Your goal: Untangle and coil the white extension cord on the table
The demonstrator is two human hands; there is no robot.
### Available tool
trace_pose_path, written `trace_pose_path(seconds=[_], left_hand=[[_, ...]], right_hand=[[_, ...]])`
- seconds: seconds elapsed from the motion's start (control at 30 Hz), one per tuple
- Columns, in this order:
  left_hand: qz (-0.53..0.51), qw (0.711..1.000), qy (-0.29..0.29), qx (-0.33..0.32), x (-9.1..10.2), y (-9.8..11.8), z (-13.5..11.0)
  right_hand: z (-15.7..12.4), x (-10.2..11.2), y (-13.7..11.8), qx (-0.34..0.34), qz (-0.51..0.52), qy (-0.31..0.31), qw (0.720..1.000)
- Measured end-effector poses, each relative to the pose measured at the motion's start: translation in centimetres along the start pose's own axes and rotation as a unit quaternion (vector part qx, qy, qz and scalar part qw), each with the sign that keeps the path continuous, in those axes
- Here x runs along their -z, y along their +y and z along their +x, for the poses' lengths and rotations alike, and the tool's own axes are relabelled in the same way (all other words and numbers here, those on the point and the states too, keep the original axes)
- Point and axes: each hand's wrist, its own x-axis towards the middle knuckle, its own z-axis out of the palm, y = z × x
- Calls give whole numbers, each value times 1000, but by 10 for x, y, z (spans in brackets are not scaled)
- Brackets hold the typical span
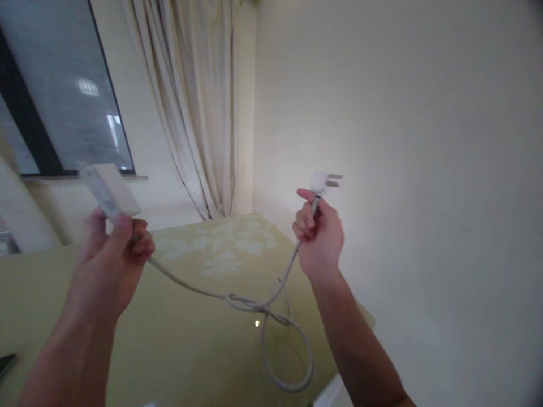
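My left hand (111, 246) grips a boxy white power strip (111, 189) at its lower end, fingers and thumb closed round it; its faces are blurred. From there a pale power cord (190, 287) sags across to my right hand (320, 232). That hand is closed round the cord just below the white plug (320, 181), its index finger stretched out beside it. The plug's metal prongs point right. Midway, the cord is tangled in a loose knot, with a large loop (309, 362) hanging down over the table.
A table with a yellow-green floral cover (190, 333) lies below my hands. A plain wall (403, 141) rises at the right. Behind stand a beige curtain (195, 102) and a dark-framed window (63, 90). A dark object (5, 362) is at the left edge.
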Motion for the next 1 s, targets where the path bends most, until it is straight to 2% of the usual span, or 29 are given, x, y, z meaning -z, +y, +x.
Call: trace_pose_path(seconds=[0.1,0.17,0.23,0.33,0.4,0.53,0.63,0.73,0.83,0.9,1.0], left_hand=[[27,999,-33,32,-6,-9,-11],[123,990,-70,30,-7,-20,-15],[224,970,-97,16,-7,-32,-17],[322,939,-118,12,-11,-43,-21],[322,938,-126,19,-16,-45,-25],[230,960,-140,79,-26,-41,-30],[230,963,-131,48,-31,-40,-32],[235,970,-66,25,-34,-42,-32],[223,973,24,58,-33,-44,-30],[231,967,79,72,-31,-46,-28],[229,962,103,111,-27,-50,-25]], right_hand=[[6,-30,59,-99,-10,-48,994],[4,-41,95,-171,9,-63,983],[1,-47,122,-219,44,-57,973],[-2,-46,148,-253,69,-47,964],[-3,-42,158,-278,54,-63,957],[-8,-40,171,-315,36,-112,942],[-17,-46,180,-305,81,-132,940],[-24,-51,185,-299,120,-148,935],[-26,-51,183,-315,113,-162,928],[-25,-49,177,-316,110,-196,922],[-25,-47,168,-302,95,-235,919]])
